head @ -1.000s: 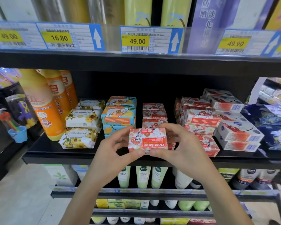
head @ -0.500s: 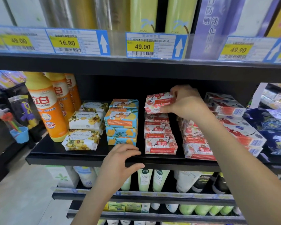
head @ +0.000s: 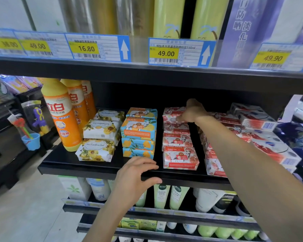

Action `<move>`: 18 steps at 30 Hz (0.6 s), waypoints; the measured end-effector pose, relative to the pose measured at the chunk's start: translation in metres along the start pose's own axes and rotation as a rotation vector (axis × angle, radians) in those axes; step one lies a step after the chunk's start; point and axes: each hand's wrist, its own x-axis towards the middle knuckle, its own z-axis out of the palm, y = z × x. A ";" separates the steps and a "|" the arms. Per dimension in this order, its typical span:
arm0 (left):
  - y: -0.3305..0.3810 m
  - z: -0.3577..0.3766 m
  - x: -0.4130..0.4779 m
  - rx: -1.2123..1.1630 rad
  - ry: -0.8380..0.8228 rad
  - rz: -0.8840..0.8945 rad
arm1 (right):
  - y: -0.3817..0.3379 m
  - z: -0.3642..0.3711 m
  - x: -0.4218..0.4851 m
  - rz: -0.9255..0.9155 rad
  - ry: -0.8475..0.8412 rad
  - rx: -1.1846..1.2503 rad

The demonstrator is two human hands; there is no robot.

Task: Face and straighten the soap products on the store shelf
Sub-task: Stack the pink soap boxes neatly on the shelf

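L hand (head: 135, 177) flat on shelf edge (head: 77, 170) — R hand (head: 193, 111) grips top red soap (head: 171, 116).

The red soap box (head: 171, 115) at the fingers (head: 182, 118) of the right hand (head: 194, 111) reads "Goat Soap", upside down. Above them hang a 16.80 tag (head: 86, 48), a 49.00 tag (head: 166, 53) and a 49.90 tag (head: 273, 58).
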 end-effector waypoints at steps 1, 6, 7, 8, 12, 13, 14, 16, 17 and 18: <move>0.000 0.000 0.000 0.001 -0.005 -0.002 | 0.001 0.000 0.001 0.004 -0.006 0.010; 0.002 -0.002 0.000 0.007 -0.020 -0.005 | 0.005 0.003 0.006 0.036 -0.023 0.029; 0.002 -0.002 0.000 0.005 -0.019 -0.005 | 0.005 0.004 0.007 0.043 -0.024 0.033; 0.002 -0.002 0.000 0.004 -0.020 -0.003 | 0.006 0.005 0.008 0.048 -0.024 0.036; 0.002 -0.001 -0.001 -0.001 -0.023 -0.005 | 0.008 0.003 0.010 0.054 -0.031 0.021; 0.002 -0.002 -0.001 -0.003 -0.021 -0.004 | 0.008 0.002 0.010 0.052 -0.032 0.014; 0.002 -0.002 -0.001 -0.006 -0.019 -0.005 | 0.008 0.000 0.009 0.044 -0.027 0.006; 0.002 -0.001 -0.001 -0.008 -0.018 -0.007 | 0.008 -0.007 0.006 0.012 -0.008 0.000; 0.002 -0.001 -0.001 -0.008 -0.016 -0.007 | 0.008 -0.011 0.003 -0.013 -0.007 -0.001; 0.002 -0.001 0.000 -0.008 -0.014 -0.008 | 0.009 -0.016 0.000 -0.047 -0.011 -0.003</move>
